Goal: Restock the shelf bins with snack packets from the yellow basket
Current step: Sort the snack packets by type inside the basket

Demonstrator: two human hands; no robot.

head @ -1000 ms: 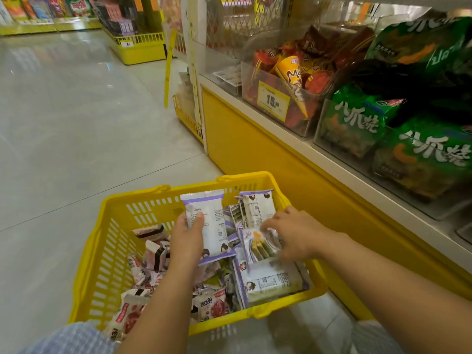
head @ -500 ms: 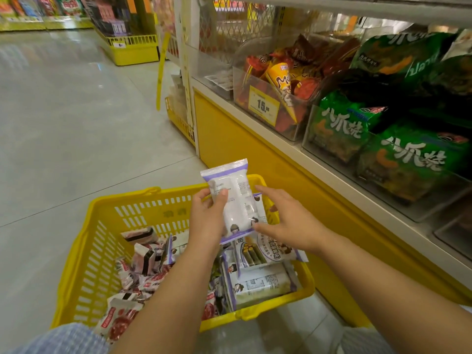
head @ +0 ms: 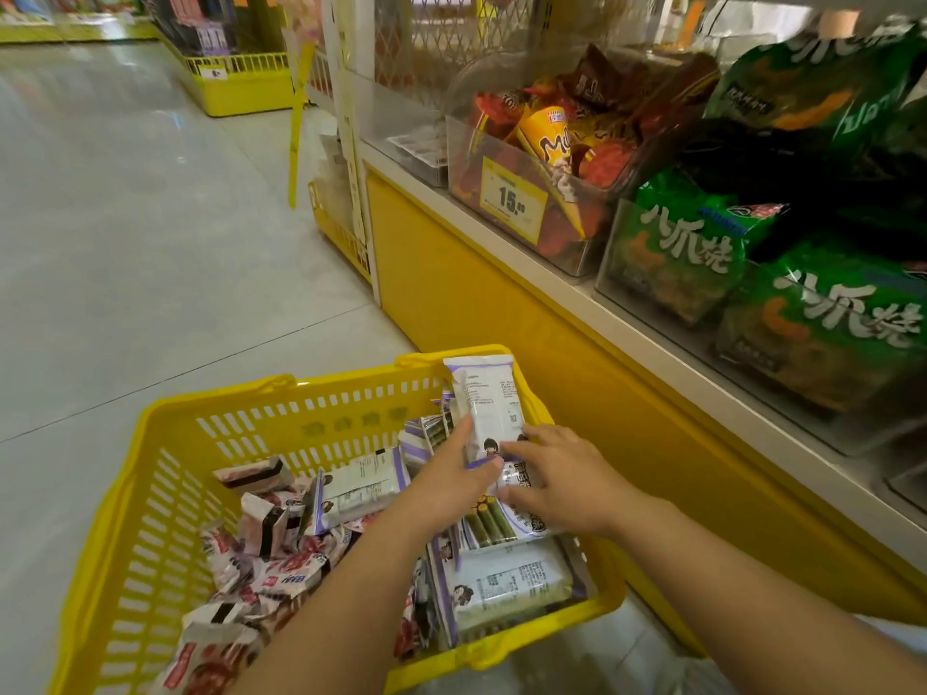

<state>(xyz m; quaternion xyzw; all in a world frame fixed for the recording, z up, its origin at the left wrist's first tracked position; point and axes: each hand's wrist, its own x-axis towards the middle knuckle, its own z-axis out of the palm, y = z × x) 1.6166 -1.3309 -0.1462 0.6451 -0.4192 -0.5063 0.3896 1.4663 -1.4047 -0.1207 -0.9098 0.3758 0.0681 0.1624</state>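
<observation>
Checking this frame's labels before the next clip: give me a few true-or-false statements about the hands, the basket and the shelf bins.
1. The left hand holds a white-and-purple packet upright over the yellow basket. True.
2. The right hand reaches into a shelf bin. False: it rests on packets in the basket.
3. The bin with the yellow price tag holds green bags. False: it holds red and orange packs; the green bags fill the next bin.
4. The basket holds many packets. True.
</observation>
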